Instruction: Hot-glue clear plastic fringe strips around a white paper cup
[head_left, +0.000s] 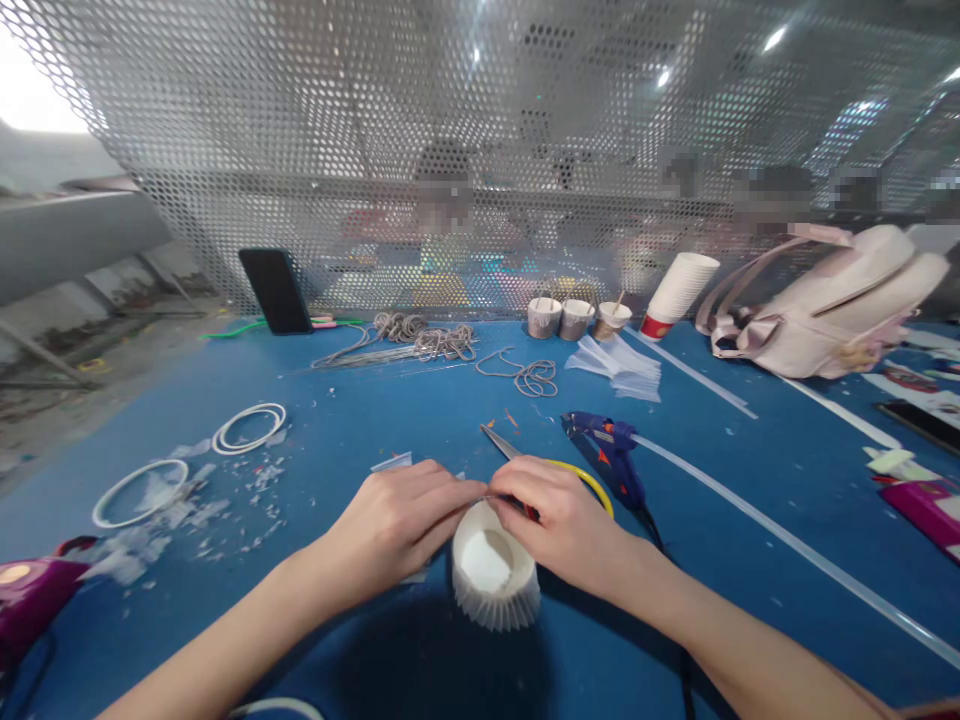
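Note:
In front of me a white paper cup [487, 560] stands on the blue table, its mouth facing up. A pleated whitish strip [501, 608] is wrapped around its outside. My left hand [409, 510] pinches at the cup's far rim, thumb and fingers closed. Right beside it, my right hand [559, 505] is closed at the same part of the rim, and the fingertips nearly meet. What exactly lies between the fingertips is mostly hidden. Scissors [501, 441] with a yellow handle lie partly under my right hand. A blue hot glue gun [611, 455] rests to its right.
White rings [250, 430] and scraps [165, 515] lie left. Along the back are a phone [275, 290], grey cord [446, 342], small cups [576, 320], translucent strips [619, 368], stacked cups [679, 290] and a backpack [832, 300]. A perforated metal screen [337, 120] rises behind.

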